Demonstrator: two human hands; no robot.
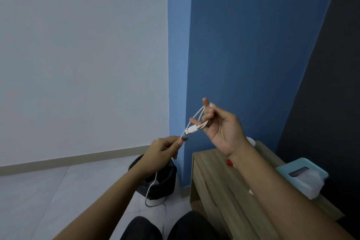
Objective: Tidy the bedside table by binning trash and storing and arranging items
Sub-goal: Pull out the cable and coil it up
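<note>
Table [210,179] on the right, bin [165,179] left of it, cable [196,121] held up between both hands.
Right hand [224,128] has loops wound round its curled fingers; left hand [165,148] pinches the strand, the tail dropping toward the bin.

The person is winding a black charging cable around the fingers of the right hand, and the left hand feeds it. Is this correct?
Not quite: the head view shows a white charging cable, not a black one. It is looped around the fingers of the right hand, while the left hand pinches the loose length.
</note>
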